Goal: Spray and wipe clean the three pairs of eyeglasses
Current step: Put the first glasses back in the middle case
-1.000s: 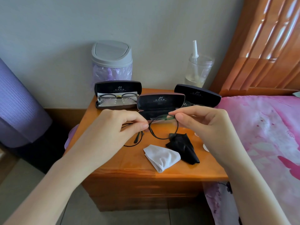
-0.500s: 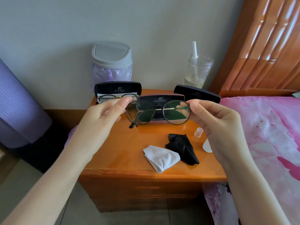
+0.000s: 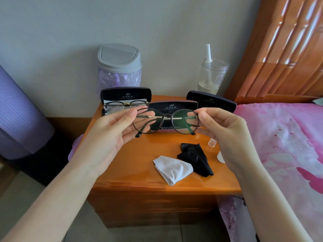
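My left hand (image 3: pixel 111 137) and right hand (image 3: pixel 225 137) hold the round eyeglasses (image 3: pixel 167 117) above the desk (image 3: pixel 139 173), fingers pinching each hinge. The white cloth (image 3: pixel 172 167) lies at six o'clock below them, and the black cloth (image 3: pixel 194 158) at five.

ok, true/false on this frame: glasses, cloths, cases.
1. The left hand and the right hand both pinch the round glasses, one at each end. True.
2. The white cloth is in the right hand. False: it lies on the nightstand, beside the black cloth.
3. The leftmost case holds a pair of glasses. True.
4. The round glasses rest on the nightstand. False: they are held up in front of the middle case.
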A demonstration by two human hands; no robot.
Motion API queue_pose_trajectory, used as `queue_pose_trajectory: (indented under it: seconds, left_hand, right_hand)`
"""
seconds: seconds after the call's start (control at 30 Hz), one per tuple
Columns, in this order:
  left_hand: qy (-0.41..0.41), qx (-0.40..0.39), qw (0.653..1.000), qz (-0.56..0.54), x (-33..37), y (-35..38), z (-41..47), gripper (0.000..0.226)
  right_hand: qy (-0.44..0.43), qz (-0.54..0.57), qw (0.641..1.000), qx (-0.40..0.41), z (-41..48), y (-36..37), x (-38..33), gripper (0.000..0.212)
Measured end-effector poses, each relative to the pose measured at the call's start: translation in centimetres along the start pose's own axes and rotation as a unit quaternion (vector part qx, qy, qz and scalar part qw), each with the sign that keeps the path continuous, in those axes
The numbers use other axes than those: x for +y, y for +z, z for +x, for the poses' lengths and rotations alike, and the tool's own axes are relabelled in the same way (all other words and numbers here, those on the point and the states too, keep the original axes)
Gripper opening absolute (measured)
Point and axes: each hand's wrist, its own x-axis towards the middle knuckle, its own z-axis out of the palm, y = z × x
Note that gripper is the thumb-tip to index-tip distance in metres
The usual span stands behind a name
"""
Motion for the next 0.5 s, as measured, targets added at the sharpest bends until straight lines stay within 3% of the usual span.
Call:
queue_pose_trajectory:
  seconds: [0.5]
  left_hand:
    - [-0.009,0.04,0.996,-0.078,-2.5,0.9,3.9,0.032]
  right_hand:
    - [0.168,-0.061,0.958,-0.225,7.9,-3.0,-1.7,0.018]
